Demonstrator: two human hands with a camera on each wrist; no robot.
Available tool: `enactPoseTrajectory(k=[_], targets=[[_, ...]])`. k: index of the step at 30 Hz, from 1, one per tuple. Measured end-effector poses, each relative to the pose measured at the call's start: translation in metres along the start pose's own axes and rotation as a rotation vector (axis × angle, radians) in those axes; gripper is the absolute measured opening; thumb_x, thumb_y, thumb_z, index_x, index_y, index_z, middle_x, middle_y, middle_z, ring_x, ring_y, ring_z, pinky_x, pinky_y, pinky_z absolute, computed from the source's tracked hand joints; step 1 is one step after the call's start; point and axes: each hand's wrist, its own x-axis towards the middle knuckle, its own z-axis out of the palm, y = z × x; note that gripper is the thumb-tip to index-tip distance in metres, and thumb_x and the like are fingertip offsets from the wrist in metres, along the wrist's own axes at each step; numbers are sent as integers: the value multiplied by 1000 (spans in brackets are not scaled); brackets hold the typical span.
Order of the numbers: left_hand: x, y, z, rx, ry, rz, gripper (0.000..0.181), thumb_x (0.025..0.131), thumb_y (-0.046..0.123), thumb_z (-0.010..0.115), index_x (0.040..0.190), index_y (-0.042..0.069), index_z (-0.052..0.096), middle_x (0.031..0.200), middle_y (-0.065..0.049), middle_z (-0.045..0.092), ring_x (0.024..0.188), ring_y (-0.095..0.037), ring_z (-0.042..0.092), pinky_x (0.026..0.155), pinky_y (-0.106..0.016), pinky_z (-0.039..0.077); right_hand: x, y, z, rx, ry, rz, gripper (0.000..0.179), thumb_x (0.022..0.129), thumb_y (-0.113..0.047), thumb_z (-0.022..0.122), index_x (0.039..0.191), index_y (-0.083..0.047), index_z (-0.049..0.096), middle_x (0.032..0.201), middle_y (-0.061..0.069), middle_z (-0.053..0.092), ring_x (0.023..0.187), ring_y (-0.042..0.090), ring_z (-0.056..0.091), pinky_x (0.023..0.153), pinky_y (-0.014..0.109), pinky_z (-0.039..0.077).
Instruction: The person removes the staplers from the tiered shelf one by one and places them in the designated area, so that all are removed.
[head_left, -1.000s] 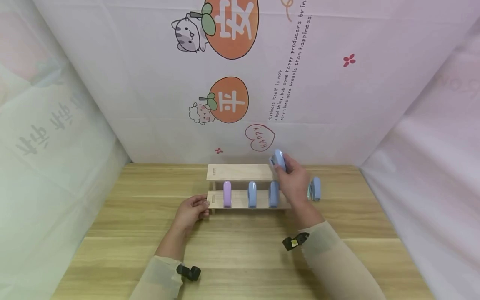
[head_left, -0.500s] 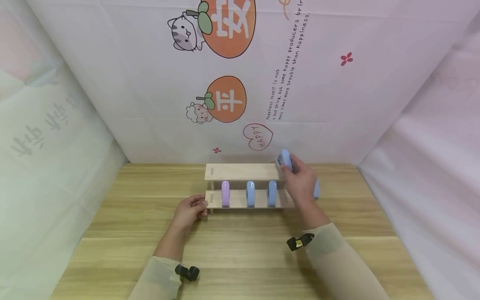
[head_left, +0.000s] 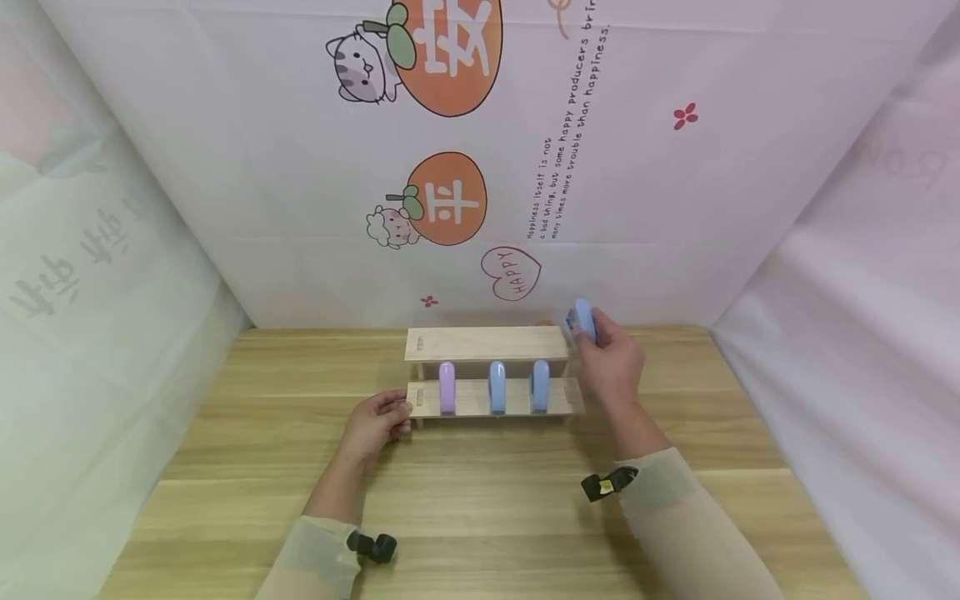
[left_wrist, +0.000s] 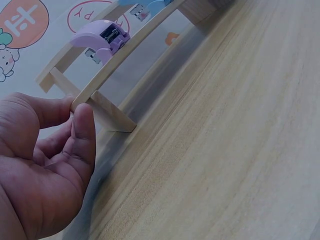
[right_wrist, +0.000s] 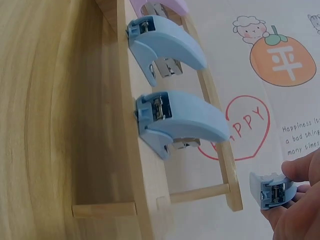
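A two-tier wooden rack point(head_left: 472, 400) stands on the table against the backdrop. My left hand point(head_left: 375, 427) pinches the left end of its lower board between thumb and fingers, as the left wrist view shows. On that board a purple stapler point(head_left: 447, 387), a light blue stapler point(head_left: 497, 387) and another blue stapler point(head_left: 540, 387) stand in a row, apart from one another. My right hand point(head_left: 615, 362) grips a further blue stapler point(head_left: 585, 321) just beyond the right end of the upper board point(head_left: 487, 343). In the right wrist view that held stapler point(right_wrist: 272, 192) shows its spring end.
The wooden table point(head_left: 480, 508) stretches in front of the rack and to both sides. A white printed cloth point(head_left: 622, 192) rises directly behind the rack, and cloth walls point(head_left: 855, 350) flank the table. A camera point(head_left: 610, 483) is strapped at each wrist.
My right hand has moved right with the stapler, off the upper board's right end. It now hides the blue stapler seen earlier on the table at right. The left hand keeps its hold.
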Motion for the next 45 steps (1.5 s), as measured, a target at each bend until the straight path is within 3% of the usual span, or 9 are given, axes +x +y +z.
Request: enactPoseTrajectory(k=[11,29,45], targets=[[1,-1,0,-10,3,-11,42,99,4,69,139,-2,58,114,-14,66,90,-21,65,77,-27,63,1,6,-8,14,55,-20,48,95,-12,74,141,-5,62,138,20,62,129,31,60,106,39,53],[2,2,-1,-17,-6,-9,43,99,4,69,140,-3,57,113,-13,66,91,-21,65,79,-28,64,8,20,-23,34,86,35,49,96,-12,73,142,-5,61,138,21,61,129,30,60,105,37,53],[3,0,-1,-21,-15,-19,42,99,3,69,139,-2,58,114,-14,66,89,-21,65,78,-28,64,10,36,-41,-19,138,80,49,94,-15,74,141,-9,63,135,19,64,127,29,62,107,39,52]])
